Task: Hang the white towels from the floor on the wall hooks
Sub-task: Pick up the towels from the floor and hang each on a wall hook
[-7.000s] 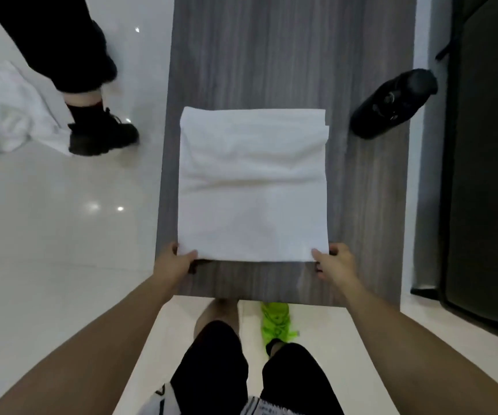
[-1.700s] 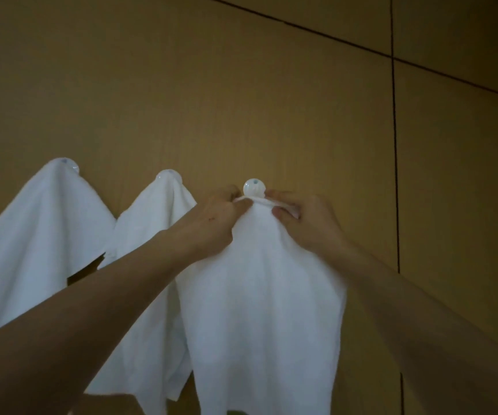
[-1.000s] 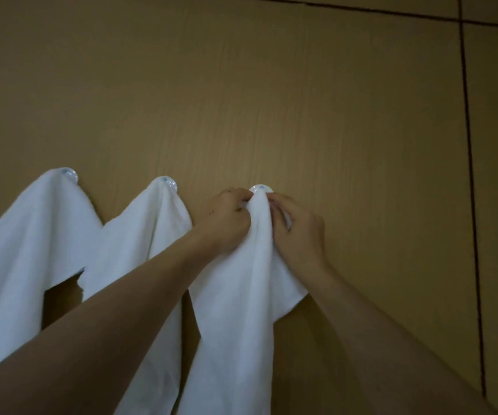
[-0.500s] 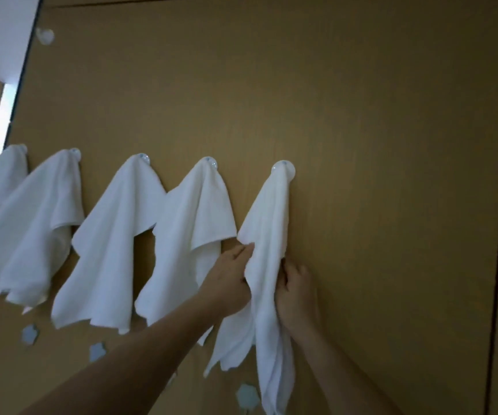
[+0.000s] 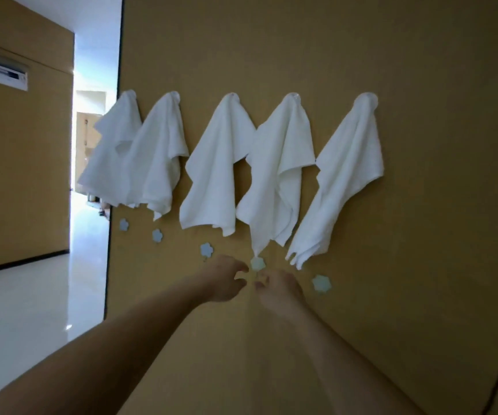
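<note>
Five soft, light white cloth towels (image 5: 348,178) hang from small round wall hooks (image 5: 366,98); best pinched near a fold. Left hand (image 5: 222,278) and right hand (image 5: 277,289) hover below, fingers loosely curled, empty.

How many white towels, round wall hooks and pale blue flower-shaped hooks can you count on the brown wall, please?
White towels: 5
Round wall hooks: 5, each with a towel over it
Flower-shaped hooks: 5, all bare
Total: 15
</note>
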A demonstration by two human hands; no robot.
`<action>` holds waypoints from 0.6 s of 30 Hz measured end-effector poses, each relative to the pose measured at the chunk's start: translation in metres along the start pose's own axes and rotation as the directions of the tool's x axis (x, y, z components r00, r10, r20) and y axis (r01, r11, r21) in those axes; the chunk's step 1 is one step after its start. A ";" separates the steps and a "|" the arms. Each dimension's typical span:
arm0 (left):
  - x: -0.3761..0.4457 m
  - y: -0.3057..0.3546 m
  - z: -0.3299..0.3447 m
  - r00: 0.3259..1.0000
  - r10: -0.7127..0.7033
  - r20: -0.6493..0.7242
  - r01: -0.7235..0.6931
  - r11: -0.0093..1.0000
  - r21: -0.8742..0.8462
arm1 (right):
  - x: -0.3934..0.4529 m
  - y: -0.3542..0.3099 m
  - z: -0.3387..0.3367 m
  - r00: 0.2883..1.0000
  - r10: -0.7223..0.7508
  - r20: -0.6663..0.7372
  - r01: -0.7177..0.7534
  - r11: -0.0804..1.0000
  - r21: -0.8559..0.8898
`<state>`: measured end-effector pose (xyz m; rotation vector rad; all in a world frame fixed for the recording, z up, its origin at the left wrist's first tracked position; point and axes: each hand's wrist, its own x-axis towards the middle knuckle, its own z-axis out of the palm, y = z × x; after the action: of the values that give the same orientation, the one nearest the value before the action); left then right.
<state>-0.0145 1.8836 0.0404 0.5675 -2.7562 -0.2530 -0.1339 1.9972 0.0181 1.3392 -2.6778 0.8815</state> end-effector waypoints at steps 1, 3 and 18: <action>-0.019 -0.018 0.001 1.000 -0.030 0.010 0.029 1.000 0.008 | -0.005 -0.012 0.017 0.999 -0.026 0.024 0.026 1.000 0.011; -0.065 -0.064 0.007 0.994 -0.103 0.034 0.103 0.995 0.010 | -0.023 -0.050 0.060 0.989 -0.061 0.133 0.061 0.998 0.001; -0.580 -0.364 -0.051 0.563 -0.824 0.066 0.825 0.565 0.027 | -0.263 -0.437 0.394 0.510 -0.492 0.705 0.519 0.830 0.204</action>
<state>0.6375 1.7862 -0.1530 1.8743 -2.3073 -0.4897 0.4454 1.7886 -0.1736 2.7583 -2.3612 0.2105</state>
